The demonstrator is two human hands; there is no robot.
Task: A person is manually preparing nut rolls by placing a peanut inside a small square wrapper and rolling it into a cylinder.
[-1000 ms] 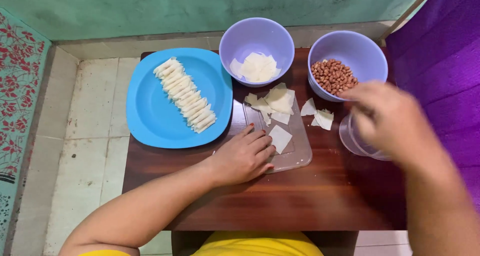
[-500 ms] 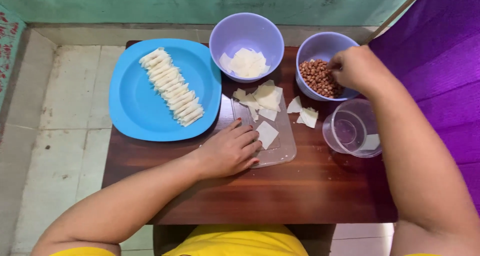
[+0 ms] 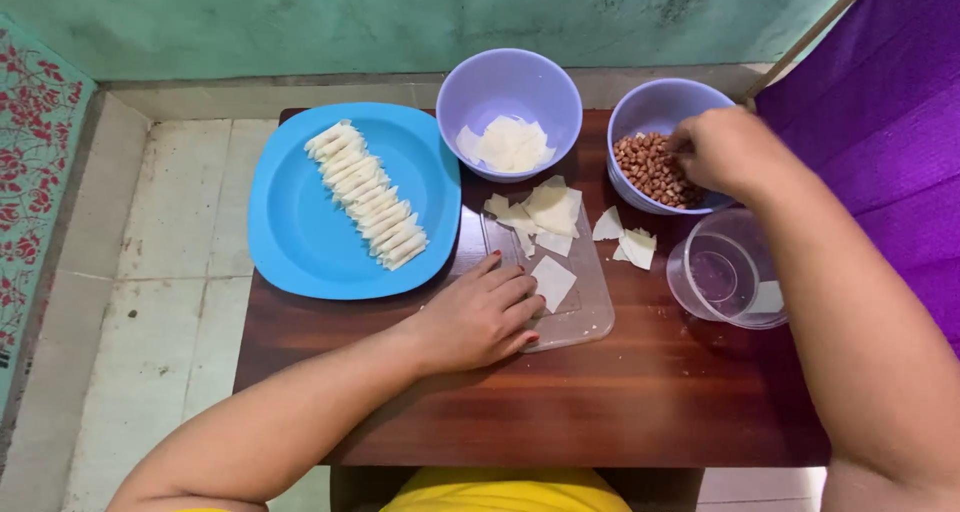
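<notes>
While the right hand (image 3: 728,152) is dipped into the lilac bowl of peanuts (image 3: 668,144), its fingers are curled down among the nuts; whether any are pinched cannot be told. The left hand (image 3: 482,317) is laid flat, fingers together and slightly bent, on the clear plastic board (image 3: 575,317), fingertips just beside a square pastry wrapper (image 3: 553,281), presumably so that the board is steadied. More cut wrappers (image 3: 545,210) are scattered at the board's far end, and others are kept in a second lilac bowl (image 3: 510,112). A row of rolled wrappers (image 3: 366,194) is lined up on the blue plate (image 3: 300,242). A clear plastic cup (image 3: 722,272) stands below the right wrist on the dark wooden table (image 3: 600,402), close enough to be knocked.
</notes>
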